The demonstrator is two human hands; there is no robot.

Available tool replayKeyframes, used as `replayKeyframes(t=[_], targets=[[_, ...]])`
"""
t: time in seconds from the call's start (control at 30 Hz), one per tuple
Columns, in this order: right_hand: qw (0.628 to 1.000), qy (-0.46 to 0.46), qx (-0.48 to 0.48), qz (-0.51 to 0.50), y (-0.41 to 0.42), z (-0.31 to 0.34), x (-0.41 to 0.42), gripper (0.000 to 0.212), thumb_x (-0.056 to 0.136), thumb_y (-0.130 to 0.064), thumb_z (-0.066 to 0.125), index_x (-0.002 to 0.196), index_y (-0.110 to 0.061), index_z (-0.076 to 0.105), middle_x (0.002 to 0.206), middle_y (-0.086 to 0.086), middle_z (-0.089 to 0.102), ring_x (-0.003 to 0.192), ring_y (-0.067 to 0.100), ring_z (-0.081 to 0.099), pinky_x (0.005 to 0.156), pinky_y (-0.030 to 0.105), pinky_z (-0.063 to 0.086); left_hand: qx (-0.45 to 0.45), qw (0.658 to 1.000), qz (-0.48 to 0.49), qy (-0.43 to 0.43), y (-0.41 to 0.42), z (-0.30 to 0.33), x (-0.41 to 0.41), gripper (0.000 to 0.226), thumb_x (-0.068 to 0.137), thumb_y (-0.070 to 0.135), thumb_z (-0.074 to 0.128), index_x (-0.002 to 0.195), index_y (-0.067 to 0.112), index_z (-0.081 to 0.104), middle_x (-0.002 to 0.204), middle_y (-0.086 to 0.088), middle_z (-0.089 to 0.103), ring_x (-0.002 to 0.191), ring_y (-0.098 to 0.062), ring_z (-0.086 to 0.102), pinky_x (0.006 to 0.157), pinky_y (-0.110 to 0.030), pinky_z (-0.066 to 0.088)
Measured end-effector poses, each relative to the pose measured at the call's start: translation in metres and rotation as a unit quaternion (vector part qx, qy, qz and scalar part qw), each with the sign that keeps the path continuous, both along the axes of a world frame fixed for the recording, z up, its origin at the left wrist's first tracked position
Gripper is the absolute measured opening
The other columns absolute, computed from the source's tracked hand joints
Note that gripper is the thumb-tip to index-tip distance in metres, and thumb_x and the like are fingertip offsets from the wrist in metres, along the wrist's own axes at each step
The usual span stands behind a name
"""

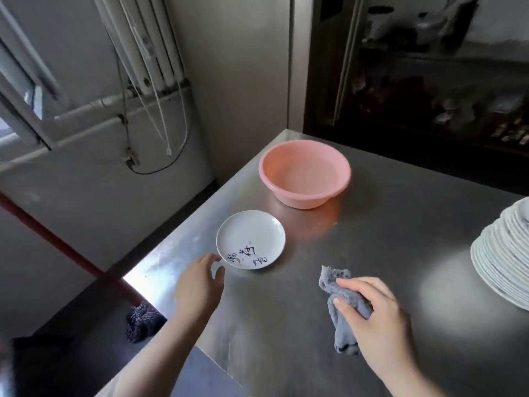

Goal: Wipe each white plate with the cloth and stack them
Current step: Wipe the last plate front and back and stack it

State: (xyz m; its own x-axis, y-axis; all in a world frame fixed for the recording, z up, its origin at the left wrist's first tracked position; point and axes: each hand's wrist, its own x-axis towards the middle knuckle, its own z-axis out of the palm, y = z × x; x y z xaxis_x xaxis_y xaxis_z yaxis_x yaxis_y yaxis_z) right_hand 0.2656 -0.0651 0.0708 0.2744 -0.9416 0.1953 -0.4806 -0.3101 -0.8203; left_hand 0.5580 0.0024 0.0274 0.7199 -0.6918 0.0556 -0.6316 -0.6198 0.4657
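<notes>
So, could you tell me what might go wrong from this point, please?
1. The single plate lies close to the table's left edge; the left hand, open beside its rim, could nudge it off.
2. The tall plate stack at the right leans visibly and may slide if bumped.
3. The right hand holds the grey cloth bunched, so wiping may be patchy.

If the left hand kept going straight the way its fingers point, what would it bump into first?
Most likely the single white plate. The left hand lies open on the steel table, its fingers aimed up and slightly right at the plate's near-left rim, almost touching it. Whether they already touch is unclear.
</notes>
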Motion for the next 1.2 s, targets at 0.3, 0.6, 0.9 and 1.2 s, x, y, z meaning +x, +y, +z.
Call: replayKeyframes(t=[0.3, 0.6, 0.9, 1.2], targets=[[0.999, 0.025, 0.007, -0.039, 0.005, -0.007, 0.091, 0.035, 0.073, -0.005, 0.079, 0.088, -0.035, 0.071, 0.1, -0.021, 0.06, 0.093, -0.006, 0.058, 0.076, 0.0, 0.037, 0.082, 0.986, -0.024, 0.144, -0.063, -0.035, 0.087, 0.027, 0.092, 0.046, 0.057, 0.112, 0.027, 0.057, 0.1, 0.006, 0.062, 0.086, -0.021, 0.063, 0.071, -0.031, 0.046], [0.996, 0.048, 0.003, -0.076, 0.002, -0.007, 0.092, 0.043, 0.072, -0.003, 0.079, 0.087, -0.042, 0.067, 0.099, -0.021, 0.06, 0.092, -0.005, 0.058, 0.077, 0.001, 0.038, -0.01, 0.974, -0.004, 0.225, -0.08, -0.051, 0.091, 0.008, 0.091, 0.021, 0.061, 0.085, 0.017, 0.057, 0.077, 0.007, 0.059, 0.068, -0.013, 0.055, 0.055, -0.029, 0.041], [0.988, 0.041, 0.018, -0.147, 0.016, -0.016, 0.064, 0.034, 0.072, -0.004, 0.08, 0.09, -0.032, 0.072, 0.1, -0.021, 0.06, 0.093, -0.004, 0.058, 0.079, 0.002, 0.037, -0.169, 0.892, 0.064, 0.413, -0.059, -0.033, 0.05, 0.007, 0.082, -0.001, 0.065, 0.08, 0.004, 0.061, 0.069, -0.01, 0.065, 0.053, -0.021, 0.07, 0.051, -0.032, 0.057], [0.961, 0.015, -0.008, -0.276, 0.032, -0.002, -0.04, 0.032, 0.072, -0.004, 0.08, 0.089, -0.029, 0.072, 0.094, -0.016, 0.063, 0.088, -0.004, 0.058, 0.073, 0.002, 0.038, -0.119, 0.867, -0.059, 0.481, -0.061, -0.016, -0.073, 0.005, 0.083, -0.008, 0.064, 0.085, -0.004, 0.063, 0.072, -0.02, 0.064, 0.05, -0.021, 0.067, 0.045, -0.03, 0.054]])
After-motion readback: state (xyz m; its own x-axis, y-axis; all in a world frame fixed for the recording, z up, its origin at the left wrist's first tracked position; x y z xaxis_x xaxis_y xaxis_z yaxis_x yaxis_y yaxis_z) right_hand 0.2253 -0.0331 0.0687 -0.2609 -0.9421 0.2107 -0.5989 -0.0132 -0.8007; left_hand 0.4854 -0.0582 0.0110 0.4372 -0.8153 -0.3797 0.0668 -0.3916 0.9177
